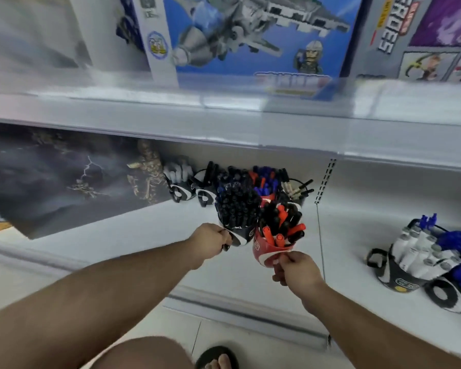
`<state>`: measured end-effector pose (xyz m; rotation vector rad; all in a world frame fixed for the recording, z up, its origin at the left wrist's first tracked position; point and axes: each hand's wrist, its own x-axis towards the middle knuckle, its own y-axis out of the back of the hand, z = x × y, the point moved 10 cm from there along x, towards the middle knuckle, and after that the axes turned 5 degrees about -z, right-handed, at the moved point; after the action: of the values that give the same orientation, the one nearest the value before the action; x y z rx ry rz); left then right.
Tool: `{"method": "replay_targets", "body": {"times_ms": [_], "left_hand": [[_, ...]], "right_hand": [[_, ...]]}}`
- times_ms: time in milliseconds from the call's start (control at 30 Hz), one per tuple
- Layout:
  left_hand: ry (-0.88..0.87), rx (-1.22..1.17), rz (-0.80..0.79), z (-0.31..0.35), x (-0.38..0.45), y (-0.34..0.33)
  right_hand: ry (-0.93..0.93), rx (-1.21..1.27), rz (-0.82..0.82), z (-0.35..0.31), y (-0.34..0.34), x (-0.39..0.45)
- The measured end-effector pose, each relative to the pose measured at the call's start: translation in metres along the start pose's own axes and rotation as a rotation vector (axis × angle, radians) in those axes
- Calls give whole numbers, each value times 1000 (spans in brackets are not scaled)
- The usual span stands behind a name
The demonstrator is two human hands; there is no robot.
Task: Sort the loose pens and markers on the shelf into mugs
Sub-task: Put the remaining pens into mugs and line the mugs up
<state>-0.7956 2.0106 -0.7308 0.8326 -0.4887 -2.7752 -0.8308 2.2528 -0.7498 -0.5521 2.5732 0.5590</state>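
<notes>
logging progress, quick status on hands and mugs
Left hand grips black mug handle; right hand pinches red mug handle. Both mugs packed with pens, touching. More full mugs close behind.

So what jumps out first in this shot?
Two hands at the centre: the left hand holds a black mug crammed with dark pens, the right hand a red mug of red and black markers. Above, a blue toy jet box fills the upper shelf.
</notes>
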Motion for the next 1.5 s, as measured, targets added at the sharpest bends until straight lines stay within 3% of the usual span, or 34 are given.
{"method": "replay_targets", "body": {"times_ms": [367,600,933,1200,1500], "left_hand": [[58,-266,131,-93,12,76],[101,-216,192,-116,42,124],[120,-178,236,-117,76,146],[119,-36,289,-108,99,150],[95,64,290,-91,109,146]], "right_hand": [[-3,-82,-102,-19,-101,38],[-26,-117,-69,-29,-143,68],[-38,33,-104,-47,-178,102],[-39,-109,34,-59,-174,116],[-98,13,-19,-63,-184,127]]}}
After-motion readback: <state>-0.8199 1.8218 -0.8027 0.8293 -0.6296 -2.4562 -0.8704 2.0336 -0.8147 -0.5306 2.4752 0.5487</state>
